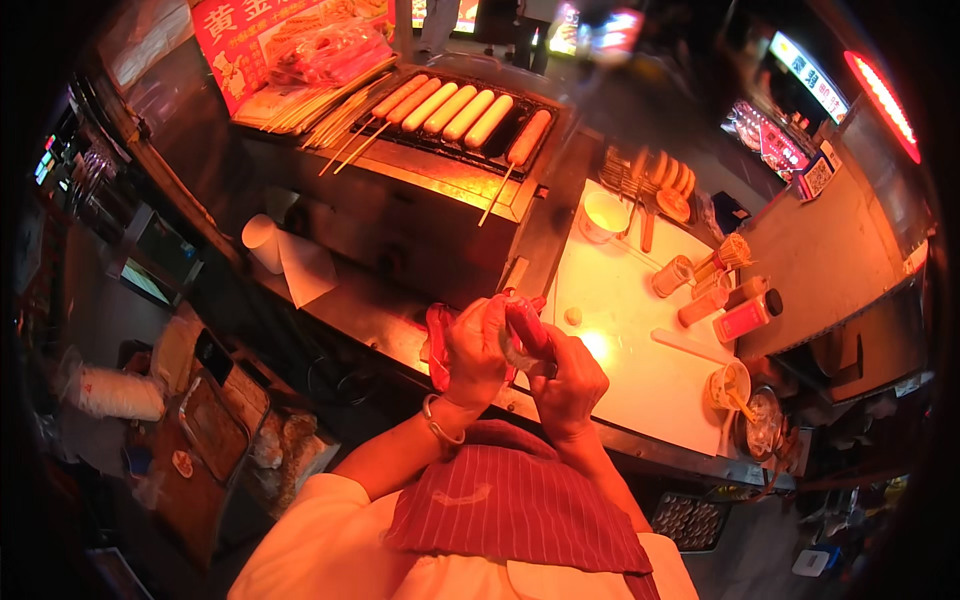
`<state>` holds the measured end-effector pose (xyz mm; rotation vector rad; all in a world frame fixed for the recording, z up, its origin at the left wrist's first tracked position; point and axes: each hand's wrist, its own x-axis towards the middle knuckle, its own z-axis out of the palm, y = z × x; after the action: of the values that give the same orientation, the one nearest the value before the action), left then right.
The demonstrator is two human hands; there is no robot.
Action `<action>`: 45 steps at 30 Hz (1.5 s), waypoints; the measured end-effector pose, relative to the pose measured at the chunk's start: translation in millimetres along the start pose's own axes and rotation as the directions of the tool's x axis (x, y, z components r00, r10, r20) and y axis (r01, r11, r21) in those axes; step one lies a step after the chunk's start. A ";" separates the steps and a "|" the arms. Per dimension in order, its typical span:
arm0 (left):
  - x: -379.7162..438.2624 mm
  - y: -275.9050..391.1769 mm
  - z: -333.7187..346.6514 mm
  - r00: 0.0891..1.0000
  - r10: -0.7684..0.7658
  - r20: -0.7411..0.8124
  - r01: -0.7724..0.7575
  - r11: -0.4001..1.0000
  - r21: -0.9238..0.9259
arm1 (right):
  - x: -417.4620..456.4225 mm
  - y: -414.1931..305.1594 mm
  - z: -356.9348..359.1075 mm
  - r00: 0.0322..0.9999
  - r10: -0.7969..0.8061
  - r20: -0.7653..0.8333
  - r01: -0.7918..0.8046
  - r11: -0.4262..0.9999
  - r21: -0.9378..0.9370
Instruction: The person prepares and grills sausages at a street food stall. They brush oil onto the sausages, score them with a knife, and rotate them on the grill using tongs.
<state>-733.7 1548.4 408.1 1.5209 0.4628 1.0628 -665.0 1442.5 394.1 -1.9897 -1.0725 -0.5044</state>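
Note:
Close together in front of my chest, my left hand (pixel 484 341) and my right hand (pixel 568 379) both grip a glossy red sausage-shaped piece (pixel 529 326). My left fingers pinch its upper end, and my right hand is closed round the lower part. A pale, shiny strip shows between the hands; whether it is film or part of the piece I cannot tell. Red plastic packaging (pixel 439 341) lies just behind my left hand, partly hidden by it. Farther off, pale sausages (pixel 465 114) and reddish ones, some on sticks (pixel 495 199), rest on a grill (pixel 480 154).
A white board (pixel 637 390) covers the right counter, bearing a tub (pixel 604 216), seasoning bottles (pixel 739 319) and a cup with a spoon (pixel 726 386). More food sits on a rack (pixel 667 184). Wooden skewers (pixel 341 120) lie left of the grill; a paper roll (pixel 262 234) is nearer.

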 end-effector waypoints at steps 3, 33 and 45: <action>5.2 -13.1 -10.4 0.943 0.332 0.023 -0.311 0.854 0.418 | -3.0 -2.6 6.8 0.995 0.091 0.036 -0.094 0.991 0.093; 8.8 -6.3 -35.4 0.953 0.166 0.253 -0.108 0.968 -0.229 | 15.2 0.8 5.6 0.622 0.377 0.687 -0.782 0.343 0.520; 23.6 -17.0 -46.6 0.952 -0.233 0.201 0.307 0.753 -0.582 | -10.9 26.8 10.5 0.518 0.094 0.850 -0.785 -0.342 0.516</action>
<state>-755.3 1597.8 397.3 0.8933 0.2121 0.7796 -649.2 1436.9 368.3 -0.7800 -0.2728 1.2247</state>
